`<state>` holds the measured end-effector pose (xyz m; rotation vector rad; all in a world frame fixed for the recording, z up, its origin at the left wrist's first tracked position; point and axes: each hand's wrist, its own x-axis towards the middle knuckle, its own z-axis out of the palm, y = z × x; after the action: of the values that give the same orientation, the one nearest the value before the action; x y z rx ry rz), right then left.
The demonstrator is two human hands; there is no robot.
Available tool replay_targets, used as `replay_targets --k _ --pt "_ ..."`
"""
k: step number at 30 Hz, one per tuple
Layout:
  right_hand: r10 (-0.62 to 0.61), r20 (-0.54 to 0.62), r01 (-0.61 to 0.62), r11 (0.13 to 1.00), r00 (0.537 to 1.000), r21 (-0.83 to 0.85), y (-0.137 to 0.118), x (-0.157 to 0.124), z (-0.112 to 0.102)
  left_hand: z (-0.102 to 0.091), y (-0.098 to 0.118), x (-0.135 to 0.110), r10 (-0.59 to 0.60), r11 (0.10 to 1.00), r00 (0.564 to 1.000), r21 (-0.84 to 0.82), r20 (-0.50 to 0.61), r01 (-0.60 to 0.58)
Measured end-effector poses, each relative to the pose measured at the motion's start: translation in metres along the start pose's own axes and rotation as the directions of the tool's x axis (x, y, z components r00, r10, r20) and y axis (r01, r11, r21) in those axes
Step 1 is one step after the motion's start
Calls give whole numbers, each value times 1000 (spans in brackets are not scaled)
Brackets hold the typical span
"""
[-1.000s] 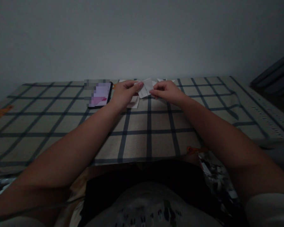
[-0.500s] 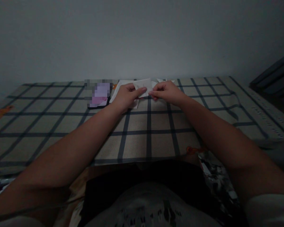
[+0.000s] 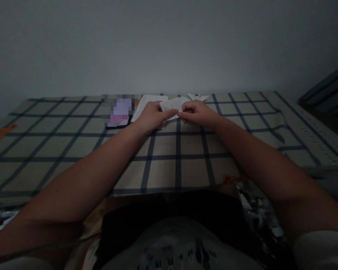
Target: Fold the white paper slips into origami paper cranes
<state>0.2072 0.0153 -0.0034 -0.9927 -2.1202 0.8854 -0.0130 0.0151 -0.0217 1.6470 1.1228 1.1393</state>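
A folded piece of white paper (image 3: 170, 105) is held between my two hands above the far part of the table. My left hand (image 3: 152, 115) grips its left side, thumb across the front. At its lower right edge, my right hand (image 3: 198, 112) pinches the paper between thumb and fingertips, the other fingers curled. White sheets with printed lines (image 3: 146, 103) lie beneath and behind my left hand. Just behind my right hand sits a white folded paper shape with pointed ends (image 3: 198, 97).
A phone (image 3: 119, 112) with a blurred, lit screen lies left of the sheets. The checked tablecloth (image 3: 163, 161) covers the table, which meets a plain wall (image 3: 169, 45) at the back. A dark slatted object (image 3: 326, 90) stands at the right.
The folded paper has tipped lower and flatter between my hands. My right fingers have shifted slightly down along its edge, and the pointed paper shape behind shows more.
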Motion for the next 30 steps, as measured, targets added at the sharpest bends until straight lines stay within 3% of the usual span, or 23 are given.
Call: replay_targets --k 6,15,21,25,30 --pt "-22 27 25 991 999 -132 -7 -1 -2 1 9 -1 36 998 999 46 -16 -35" --pt "-52 8 52 997 999 -58 -4 5 1 4 1 5 22 997 993 -71 -116 -30" --pt "-45 32 45 999 998 -2 -8 2 2 6 5 9 -150 907 989 -401 -15 132" --pt "-4 7 4 1000 1000 9 -6 1 2 6 1 12 -147 900 988 -410 37 149" --pt "59 -32 -58 997 998 52 -3 2 2 5 5 3 -50 956 996 -284 72 69"
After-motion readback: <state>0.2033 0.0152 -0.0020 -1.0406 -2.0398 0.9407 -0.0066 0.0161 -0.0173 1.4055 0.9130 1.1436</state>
